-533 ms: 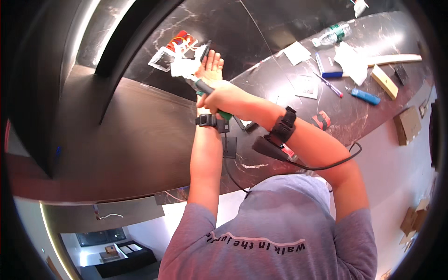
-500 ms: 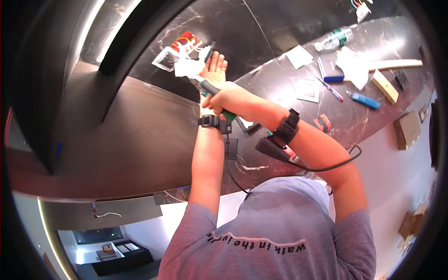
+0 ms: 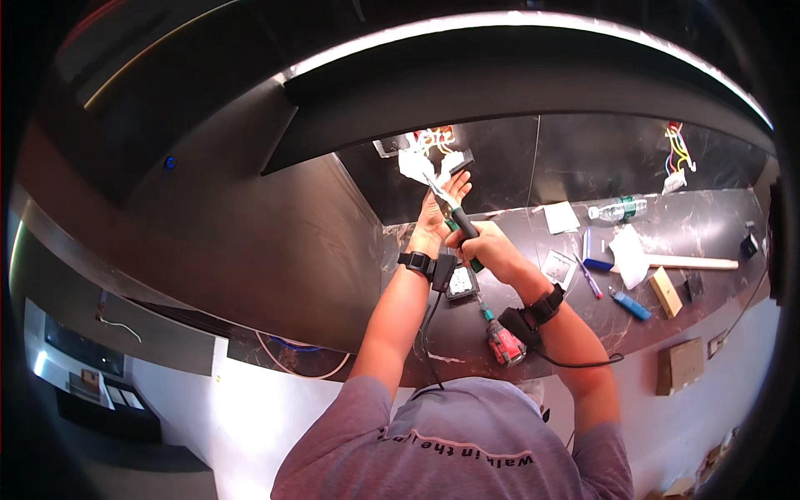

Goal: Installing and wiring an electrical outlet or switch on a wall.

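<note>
My right hand (image 3: 492,248) is closed round the dark green-and-black handles of a pair of pliers (image 3: 463,220). Their metal jaws reach up to a white socket module (image 3: 414,166), which looks washed out by glare, so I cannot tell whether they grip anything. Just beneath the modules is my left hand (image 3: 435,215), palm up with fingers stretched out beside a second, black-edged white module (image 3: 455,162). Red, yellow and white wires (image 3: 435,140) run from these modules to an opening in the dark wall.
On the dark marble counter lie a red cordless drill (image 3: 505,343), a black-and-white socket part (image 3: 461,285), a screwdriver (image 3: 592,282), a blue tool (image 3: 630,305), a blue box (image 3: 597,248) and a plastic bottle (image 3: 618,209). More wires (image 3: 678,150) hang at right. A shelf edge (image 3: 517,92) overhangs.
The whole view has swung, so hands and counter sit lower and the shelf and drill show more fully. The pliers stay in my right hand near the modules; my left palm still faces up.
</note>
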A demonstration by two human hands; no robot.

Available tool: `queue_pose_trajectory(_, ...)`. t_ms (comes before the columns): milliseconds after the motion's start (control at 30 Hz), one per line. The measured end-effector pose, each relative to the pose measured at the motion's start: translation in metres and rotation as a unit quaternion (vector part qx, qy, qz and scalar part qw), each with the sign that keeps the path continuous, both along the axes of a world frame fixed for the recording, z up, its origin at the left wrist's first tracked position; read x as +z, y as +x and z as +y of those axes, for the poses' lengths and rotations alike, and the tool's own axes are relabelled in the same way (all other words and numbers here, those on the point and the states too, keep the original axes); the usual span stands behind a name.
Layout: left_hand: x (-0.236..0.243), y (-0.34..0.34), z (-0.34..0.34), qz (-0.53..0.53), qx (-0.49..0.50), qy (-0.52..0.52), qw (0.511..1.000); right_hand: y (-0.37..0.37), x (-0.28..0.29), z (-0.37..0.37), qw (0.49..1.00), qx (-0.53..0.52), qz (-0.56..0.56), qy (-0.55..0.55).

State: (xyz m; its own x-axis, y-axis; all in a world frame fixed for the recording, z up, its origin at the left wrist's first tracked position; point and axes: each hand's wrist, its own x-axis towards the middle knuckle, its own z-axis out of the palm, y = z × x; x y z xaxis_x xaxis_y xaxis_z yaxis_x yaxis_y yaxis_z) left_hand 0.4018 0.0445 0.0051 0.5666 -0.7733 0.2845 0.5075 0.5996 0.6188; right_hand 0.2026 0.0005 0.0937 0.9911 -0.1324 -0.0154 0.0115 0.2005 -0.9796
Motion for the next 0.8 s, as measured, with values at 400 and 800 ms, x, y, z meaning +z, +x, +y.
queue_pose_trajectory(400,-0.005,0.004,-0.012,0.043,0.045,-0.044,0.997,-0.002,0.031,0.01,0.942,-0.086,0.036,-0.323)
queue_pose_trajectory(800,-0.003,-0.013,-0.025,-0.008,0.079,-0.111,0.991,-0.007,0.016,0.005,0.979,-0.064,0.064,-0.185)
